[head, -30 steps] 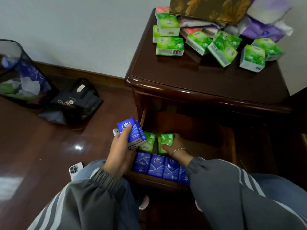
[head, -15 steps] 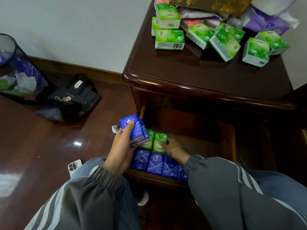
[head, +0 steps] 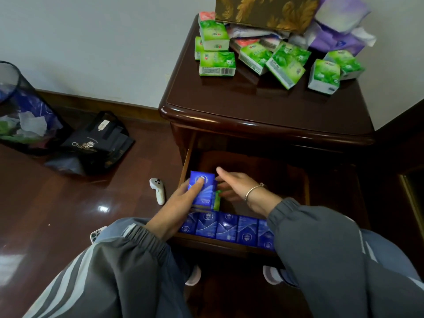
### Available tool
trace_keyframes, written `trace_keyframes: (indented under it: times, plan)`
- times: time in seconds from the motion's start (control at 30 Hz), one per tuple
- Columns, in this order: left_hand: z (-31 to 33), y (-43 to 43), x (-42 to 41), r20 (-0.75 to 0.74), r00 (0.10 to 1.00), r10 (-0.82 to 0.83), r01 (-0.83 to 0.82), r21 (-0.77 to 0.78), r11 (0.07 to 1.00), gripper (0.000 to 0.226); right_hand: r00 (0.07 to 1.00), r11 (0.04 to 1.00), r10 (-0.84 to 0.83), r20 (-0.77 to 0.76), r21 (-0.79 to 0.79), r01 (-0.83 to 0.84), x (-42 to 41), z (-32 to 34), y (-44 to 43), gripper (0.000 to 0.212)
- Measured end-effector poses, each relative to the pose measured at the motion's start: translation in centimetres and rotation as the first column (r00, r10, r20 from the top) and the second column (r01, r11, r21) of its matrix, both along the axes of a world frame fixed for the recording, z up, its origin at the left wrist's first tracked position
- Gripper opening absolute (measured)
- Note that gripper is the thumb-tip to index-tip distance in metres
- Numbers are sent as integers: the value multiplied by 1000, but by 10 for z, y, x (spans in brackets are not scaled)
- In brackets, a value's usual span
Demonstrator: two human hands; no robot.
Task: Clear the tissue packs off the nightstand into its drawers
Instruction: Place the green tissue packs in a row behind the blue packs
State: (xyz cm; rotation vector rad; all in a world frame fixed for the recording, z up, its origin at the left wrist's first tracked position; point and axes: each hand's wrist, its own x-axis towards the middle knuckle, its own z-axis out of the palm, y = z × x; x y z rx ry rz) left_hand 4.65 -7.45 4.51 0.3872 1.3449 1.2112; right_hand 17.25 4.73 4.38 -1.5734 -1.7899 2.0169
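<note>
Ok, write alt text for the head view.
A left hand holds a blue tissue pack over the open drawer, the right hand open beside it. A row of blue packs lines the drawer's front; green packs litter the nightstand top.

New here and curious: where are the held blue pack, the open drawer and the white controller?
blue pack (head: 208,192), head view, front face.
drawer (head: 270,177), head view, bare bottom.
white controller (head: 160,195), head view, handle.

Two hands (head: 176,207) (head: 236,187), one drawer (head: 275,180), one nightstand (head: 263,104)
</note>
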Motion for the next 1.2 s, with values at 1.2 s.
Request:
trace_keyframes:
  times: [1.2]
  plan:
    - [-14,-8,22,-732,601,-320,-154,-499,853,40,465,616,491,737,84,-784,122,-10,55,32]
